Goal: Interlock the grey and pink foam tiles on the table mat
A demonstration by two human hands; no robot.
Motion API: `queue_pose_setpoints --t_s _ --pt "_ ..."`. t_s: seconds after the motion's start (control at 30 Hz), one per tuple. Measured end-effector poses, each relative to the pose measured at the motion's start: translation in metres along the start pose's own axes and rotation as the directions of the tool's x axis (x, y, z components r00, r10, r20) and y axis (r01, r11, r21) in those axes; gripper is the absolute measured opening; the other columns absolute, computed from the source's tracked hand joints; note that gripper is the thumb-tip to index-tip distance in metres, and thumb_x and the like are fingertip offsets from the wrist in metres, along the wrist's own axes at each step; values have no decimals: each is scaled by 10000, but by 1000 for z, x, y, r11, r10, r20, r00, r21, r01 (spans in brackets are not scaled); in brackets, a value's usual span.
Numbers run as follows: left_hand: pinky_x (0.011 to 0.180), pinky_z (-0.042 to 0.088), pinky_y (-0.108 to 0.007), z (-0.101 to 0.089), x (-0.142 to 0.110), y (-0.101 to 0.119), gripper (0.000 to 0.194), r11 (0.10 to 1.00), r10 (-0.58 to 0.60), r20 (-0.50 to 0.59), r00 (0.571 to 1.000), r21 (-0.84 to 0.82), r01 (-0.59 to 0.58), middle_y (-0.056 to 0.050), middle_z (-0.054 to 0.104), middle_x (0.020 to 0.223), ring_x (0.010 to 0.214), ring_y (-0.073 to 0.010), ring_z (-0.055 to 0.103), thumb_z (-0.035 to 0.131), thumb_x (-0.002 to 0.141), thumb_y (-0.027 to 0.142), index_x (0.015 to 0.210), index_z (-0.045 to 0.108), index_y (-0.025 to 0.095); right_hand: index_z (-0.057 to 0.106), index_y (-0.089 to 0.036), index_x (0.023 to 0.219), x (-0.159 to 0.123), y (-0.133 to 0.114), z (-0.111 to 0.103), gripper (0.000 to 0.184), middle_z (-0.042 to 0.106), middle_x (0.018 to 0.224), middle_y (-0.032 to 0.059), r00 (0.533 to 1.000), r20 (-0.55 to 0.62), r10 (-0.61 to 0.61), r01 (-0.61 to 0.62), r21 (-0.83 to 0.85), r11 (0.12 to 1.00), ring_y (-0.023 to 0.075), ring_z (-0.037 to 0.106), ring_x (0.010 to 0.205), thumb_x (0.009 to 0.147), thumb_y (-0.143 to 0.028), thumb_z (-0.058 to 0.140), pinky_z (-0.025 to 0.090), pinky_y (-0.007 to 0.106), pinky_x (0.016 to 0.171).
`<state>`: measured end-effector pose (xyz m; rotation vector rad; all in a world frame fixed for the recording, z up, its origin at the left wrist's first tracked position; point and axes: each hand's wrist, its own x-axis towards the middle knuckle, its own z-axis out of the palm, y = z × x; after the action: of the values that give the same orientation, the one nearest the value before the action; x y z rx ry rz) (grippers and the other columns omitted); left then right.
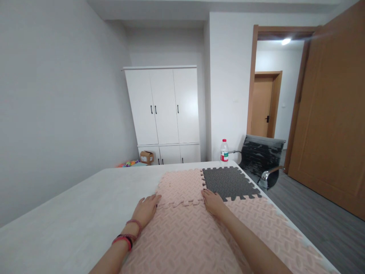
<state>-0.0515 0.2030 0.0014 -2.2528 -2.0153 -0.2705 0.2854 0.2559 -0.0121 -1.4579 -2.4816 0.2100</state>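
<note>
Pink foam puzzle mats [182,232] lie joined on a pale table [71,213], with a dark grey foam mat [228,182] fitted at the far right. My left hand [146,209] lies flat and open on the left edge of the pink mats, near the toothed seam. My right hand [213,201] rests flat and open where the seam meets the grey mat's near corner. Red and dark bands circle my left wrist [128,236].
A plastic bottle [224,150] with a red cap stands at the table's far edge. Beyond are a white wardrobe [165,110], a small cardboard box [146,156] and toys on the floor, a black office chair [262,160], and an open wooden door [330,121] at right.
</note>
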Motion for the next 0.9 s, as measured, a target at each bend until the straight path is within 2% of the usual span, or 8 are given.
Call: queue_pose_setpoints --t_s 0.1,0.17,0.37,0.57,0.67,0.8,0.9 --pt "1014 372 -326 1 4 14 476 996 82 41 996 -35 -81 -9 555 1312 1199 -171 505 335 834 175 1248 520 320 391 -235 1350 0 0 -3 462 415 1413 60 1000 -6 -4 4 -22 1000 173 344 1302 909 -251 252 329 417 1008" --pt "1004 394 -329 2 7 21 453 994 103 53 993 -40 -101 -9 572 1295 1188 -183 519 338 843 196 1222 553 318 413 -252 1329 1 0 -4 447 427 1403 54 1000 -20 -3 2 -35 999 183 372 1279 910 -257 256 344 422 990" --pt "976 415 -388 2 7 35 450 993 118 77 990 14 -119 -98 594 1251 1159 -237 536 302 848 184 1204 574 231 474 -280 1268 2 -2 -6 410 468 1357 59 999 -45 12 -14 -59 998 236 453 1181 911 -278 270 397 449 903" --pt "893 435 -459 -1 0 64 490 990 108 122 987 82 -118 -246 545 1243 1097 -321 551 263 836 158 1253 499 56 416 -295 1325 0 -2 -1 434 419 1406 39 996 -78 38 -44 -67 997 241 399 1223 910 -307 290 339 468 965" --pt "890 433 -445 -4 -6 77 495 990 101 131 986 89 -113 -230 579 1194 1068 -309 565 249 860 204 1287 464 77 415 -300 1327 0 -2 3 437 411 1415 24 996 -77 51 -55 -58 997 232 395 1231 912 -310 280 332 463 976" --pt "934 414 -436 -3 -13 88 531 990 86 124 989 102 -99 -246 548 1234 1116 -308 539 215 896 304 1336 410 82 395 -262 1345 0 -3 8 456 436 1399 38 995 -81 51 -55 -44 998 225 382 1256 913 -297 256 319 459 994" --pt "934 412 -457 -2 -16 92 532 986 104 116 988 118 -118 -223 553 1232 1131 -315 532 218 906 379 1393 341 202 380 -217 1359 1 -4 12 479 452 1385 71 995 -78 57 -60 -36 998 237 379 1266 916 -316 225 330 475 984"
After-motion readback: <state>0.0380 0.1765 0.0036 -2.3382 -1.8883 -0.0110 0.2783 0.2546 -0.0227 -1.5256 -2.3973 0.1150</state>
